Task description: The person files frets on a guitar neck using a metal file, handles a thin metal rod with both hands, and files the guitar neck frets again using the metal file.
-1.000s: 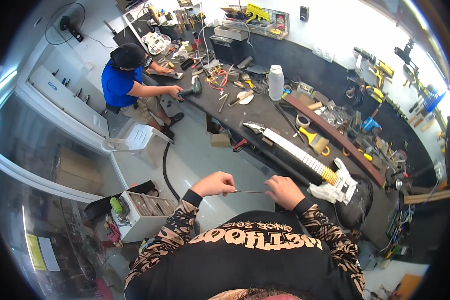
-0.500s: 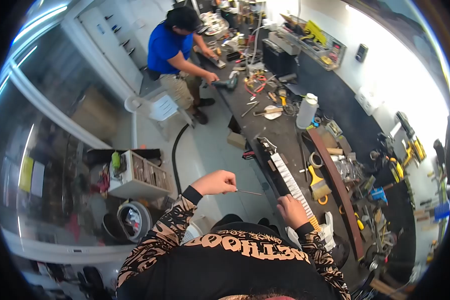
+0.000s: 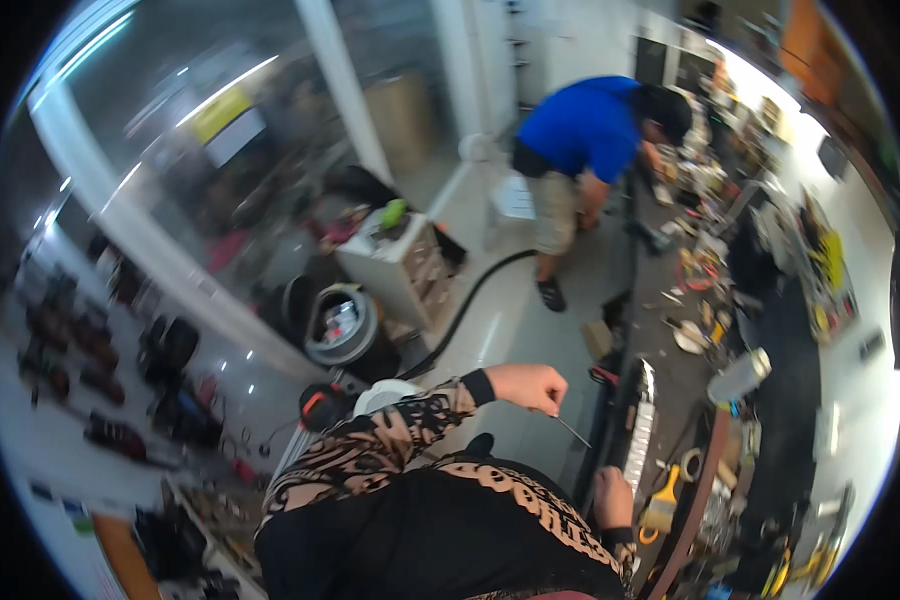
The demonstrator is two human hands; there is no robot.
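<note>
My left hand [image 3: 530,386] is closed in a pinch on a thin metal rod [image 3: 573,432], which slants down toward the bench edge. The rod's exact kind does not show. My right hand [image 3: 612,492], fingers curled, is at the near side of a guitar neck [image 3: 641,440]; anything inside those fingers is hidden. Pale or silvery covering runs along the neck, which lies lengthwise on the dark bench [image 3: 660,325] with its headstock pointing away from me.
A yellow-handled brush [image 3: 661,505], a tape roll [image 3: 691,463] and a white bottle [image 3: 739,376] lie or stand beyond the neck. A person in a blue shirt [image 3: 582,130] bends beside the bench. Left are a bin [image 3: 346,345], a drawer cabinet [image 3: 395,262] and a black hose [image 3: 460,320].
My view has swung left, shifting the bench rightward in the picture. The other person bends lower. My left hand still holds the rod, now angled more steeply downward; my right hand stays by the neck.
</note>
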